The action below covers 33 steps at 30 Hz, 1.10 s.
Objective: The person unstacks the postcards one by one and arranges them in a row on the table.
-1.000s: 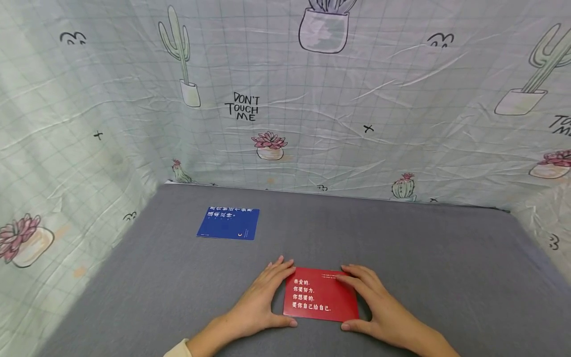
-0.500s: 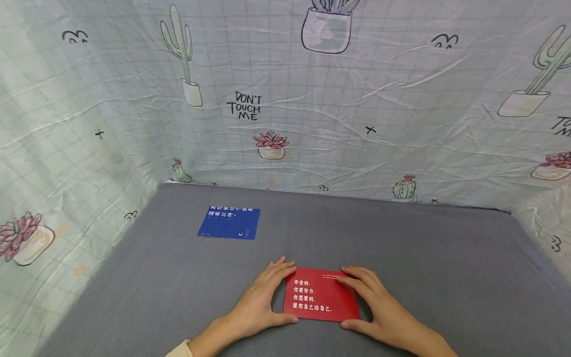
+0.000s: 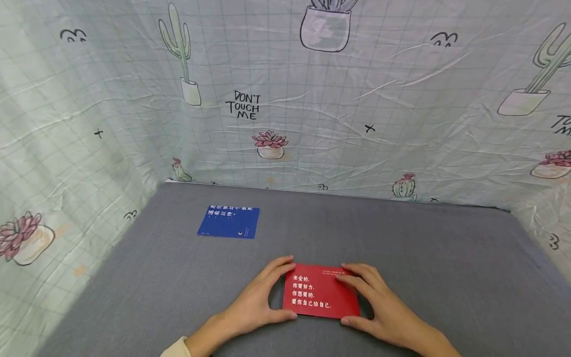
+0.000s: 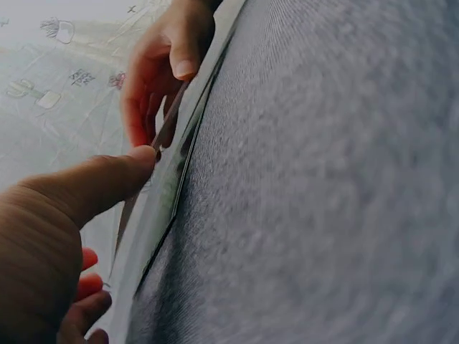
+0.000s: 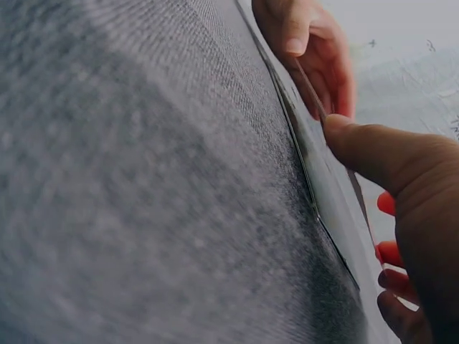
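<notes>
A red card [image 3: 321, 290] with white Chinese writing is held between both hands over the grey cloth. The left hand [image 3: 256, 302] holds its left end, thumb at the near corner and fingertips at the far one. At the right end, the right hand [image 3: 385, 310] grips in the same way, its index finger lying over the card's top. Seen edge-on in the right wrist view, the card [image 5: 358, 192] is a thin strip above the cloth. The left thumb [image 4: 118, 175] presses its near edge in the left wrist view.
A blue card [image 3: 229, 223] with white writing and a small moon lies flat on the grey cloth [image 3: 424, 248], farther back and to the left. Pale curtains [image 3: 312, 99] printed with cacti stand around the back and sides.
The red card has risen slightly with both hands, and a dark strip of shadow shows along its near edge. The blue card has stayed in place.
</notes>
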Each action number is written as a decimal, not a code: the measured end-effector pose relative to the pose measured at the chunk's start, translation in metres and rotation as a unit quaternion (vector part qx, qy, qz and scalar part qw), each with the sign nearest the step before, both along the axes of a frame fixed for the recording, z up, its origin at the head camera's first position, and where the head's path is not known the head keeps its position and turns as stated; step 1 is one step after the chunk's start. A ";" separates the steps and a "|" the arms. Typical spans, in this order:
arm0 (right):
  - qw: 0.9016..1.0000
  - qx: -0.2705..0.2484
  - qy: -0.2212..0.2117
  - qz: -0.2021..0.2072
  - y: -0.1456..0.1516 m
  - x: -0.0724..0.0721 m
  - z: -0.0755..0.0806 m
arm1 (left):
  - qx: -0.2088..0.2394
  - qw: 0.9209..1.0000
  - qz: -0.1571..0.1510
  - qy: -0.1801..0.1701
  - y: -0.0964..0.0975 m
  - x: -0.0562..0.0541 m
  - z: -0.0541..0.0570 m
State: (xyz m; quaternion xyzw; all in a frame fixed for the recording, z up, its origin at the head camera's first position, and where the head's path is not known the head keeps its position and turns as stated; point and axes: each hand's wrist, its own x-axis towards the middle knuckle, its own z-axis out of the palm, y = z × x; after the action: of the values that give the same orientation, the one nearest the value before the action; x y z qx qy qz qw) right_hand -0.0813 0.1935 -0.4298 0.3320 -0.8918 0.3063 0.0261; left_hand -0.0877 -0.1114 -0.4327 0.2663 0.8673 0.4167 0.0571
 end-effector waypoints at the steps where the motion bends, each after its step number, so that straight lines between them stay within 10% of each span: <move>1: 1.000 -0.002 0.004 0.001 0.000 -0.001 0.001 | 0.003 1.000 -0.004 0.002 0.000 -0.001 0.001; 17: 0.997 -0.031 0.064 0.025 -0.002 -0.015 0.011 | 0.023 1.000 -0.008 0.014 -0.004 -0.011 0.012; 33: 0.997 -0.025 0.074 0.028 -0.012 -0.042 0.027 | -0.013 0.994 0.005 0.107 -0.014 -0.038 0.025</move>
State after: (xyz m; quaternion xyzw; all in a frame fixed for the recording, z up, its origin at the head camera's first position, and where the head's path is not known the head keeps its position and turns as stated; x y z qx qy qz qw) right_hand -0.1228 0.1810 -0.4032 0.3784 -0.8697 0.3033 0.0919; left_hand -0.1257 -0.1253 -0.4078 0.3043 0.8751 0.3747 -0.0342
